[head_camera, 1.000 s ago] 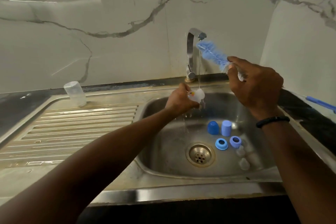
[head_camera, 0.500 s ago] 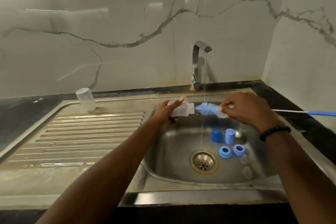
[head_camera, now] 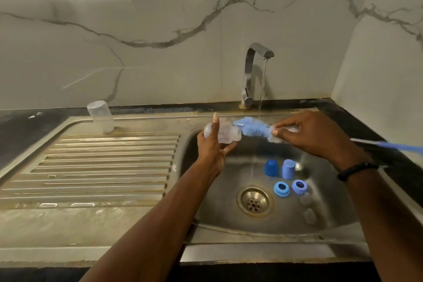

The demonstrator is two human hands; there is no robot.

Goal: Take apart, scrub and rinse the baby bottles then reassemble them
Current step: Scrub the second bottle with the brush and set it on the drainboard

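Hands [head_camera: 214, 144] (bottle [head_camera: 225, 135], brush [head_camera: 256, 129]) above steel sink [head_camera: 286, 229]

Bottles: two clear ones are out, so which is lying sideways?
The bottle held in the left hand over the sink lies sideways, facing the blue brush. The other bottle stands on the draining board.

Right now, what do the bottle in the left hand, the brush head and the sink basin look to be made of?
Bottle: clear, slightly frosted plastic, by its see-through look; glass can't be ruled out.
Brush head: soft blue bristles or sponge, fuzzy and matte; which one is unclear.
Sink basin: stainless steel, brushed and dulled, with soft metallic reflections.
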